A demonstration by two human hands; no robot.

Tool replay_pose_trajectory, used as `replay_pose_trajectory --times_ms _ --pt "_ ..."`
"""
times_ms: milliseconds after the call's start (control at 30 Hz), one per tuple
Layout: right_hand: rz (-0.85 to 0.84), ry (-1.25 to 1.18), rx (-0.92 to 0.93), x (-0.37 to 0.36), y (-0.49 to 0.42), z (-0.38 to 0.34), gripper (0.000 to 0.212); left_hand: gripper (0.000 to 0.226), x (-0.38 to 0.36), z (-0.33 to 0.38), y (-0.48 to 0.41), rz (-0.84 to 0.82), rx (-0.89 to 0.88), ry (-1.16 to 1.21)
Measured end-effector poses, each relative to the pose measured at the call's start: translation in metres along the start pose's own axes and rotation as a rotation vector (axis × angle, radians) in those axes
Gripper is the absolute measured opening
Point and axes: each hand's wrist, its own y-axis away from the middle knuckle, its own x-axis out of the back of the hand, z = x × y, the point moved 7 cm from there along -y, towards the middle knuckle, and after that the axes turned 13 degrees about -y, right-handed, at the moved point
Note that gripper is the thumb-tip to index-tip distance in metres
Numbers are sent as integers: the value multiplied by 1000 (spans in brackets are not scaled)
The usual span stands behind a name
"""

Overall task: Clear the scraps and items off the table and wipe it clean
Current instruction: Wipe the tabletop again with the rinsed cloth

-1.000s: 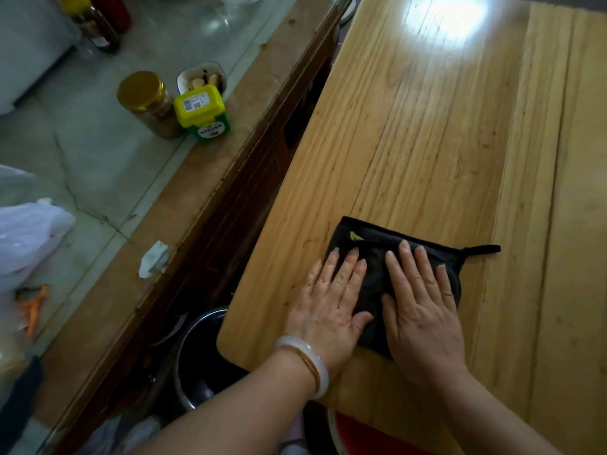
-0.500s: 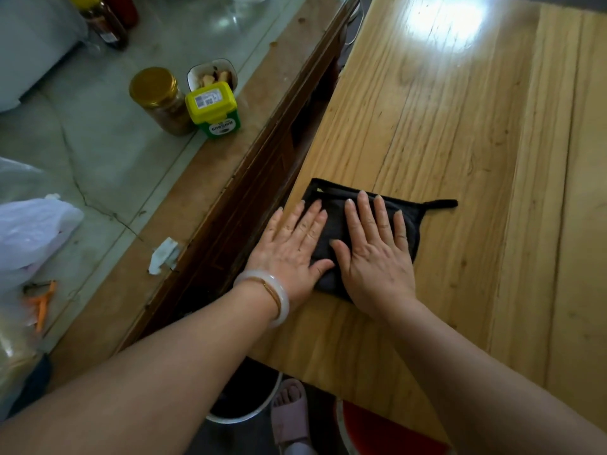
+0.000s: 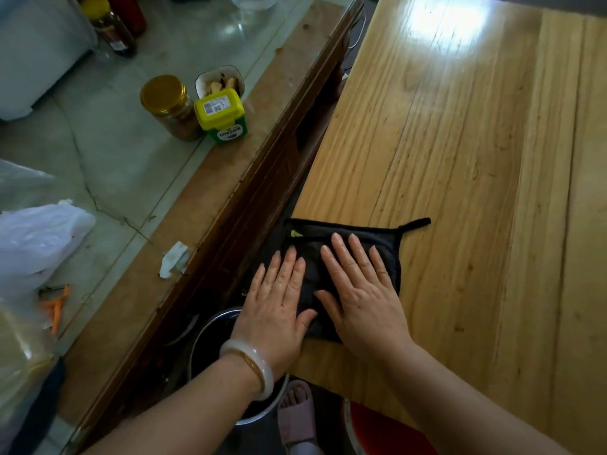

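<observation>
A black cloth [image 3: 312, 234] with a hanging loop lies at the left edge of the pale wooden table [image 3: 460, 159], its left part sticking out over the edge. My left hand [image 3: 276, 310] presses flat on the cloth's left part and reaches past the table edge. Beside it, my right hand [image 3: 364, 300] presses flat on the cloth's right part, fingers spread. A small yellow speck sits on the cloth's far left corner. The bare tabletop shows no scraps.
A metal pot [image 3: 210, 326] stands on the floor under the table edge, below my left hand. A sideboard to the left carries a gold-lidded jar [image 3: 167, 106], a yellow-lidded tub [image 3: 220, 114], a small bowl [image 3: 218, 82], a paper scrap [image 3: 174, 259] and a white bag [image 3: 36, 238]. A red stool [image 3: 387, 435] is near me.
Both hands slid the cloth from inside the table's near corner out to the left edge. It now overhangs the edge above the pot, with my left hand partly off the table.
</observation>
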Motion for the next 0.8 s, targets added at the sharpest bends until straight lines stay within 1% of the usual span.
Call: replay_pose_trajectory --times_ms 67,133,200,233,267,333,367,433,500,567,633,700,800 --pt "3 -39 33 5 6 1 59 65 8 2 6 57 17 117" --pt "38 -79 39 17 7 4 56 55 20 -5 6 137 99 275" --pt "112 -99 -21 36 4 14 53 50 32 -18 -2 226 213 382" --pt "128 -100 -71 46 0 19 55 53 38 -24 -8 243 257 401" --pt "120 -101 -123 54 -4 25 61 59 42 -28 -17 228 285 400" --pt "57 -120 -201 66 -14 32 74 71 47 -30 -38 127 293 364" --pt "32 -121 -216 71 -18 33 78 76 47 -29 -48 66 284 334" --pt "-6 -82 -225 78 -25 32 77 81 47 -28 -65 -33 267 214" --pt "-57 -31 -237 82 -28 33 68 77 49 -27 -75 -81 249 81" --pt "-109 9 -249 86 -29 36 58 57 53 -25 -79 -106 222 21" --pt "-137 36 -229 91 -29 38 48 38 57 -24 -78 -99 202 40" --pt "-98 -2 -163 100 -30 35 37 27 66 -25 -76 -24 186 147" --pt "118 -226 -51 130 -27 27 15 19 98 -25 -74 219 149 349"
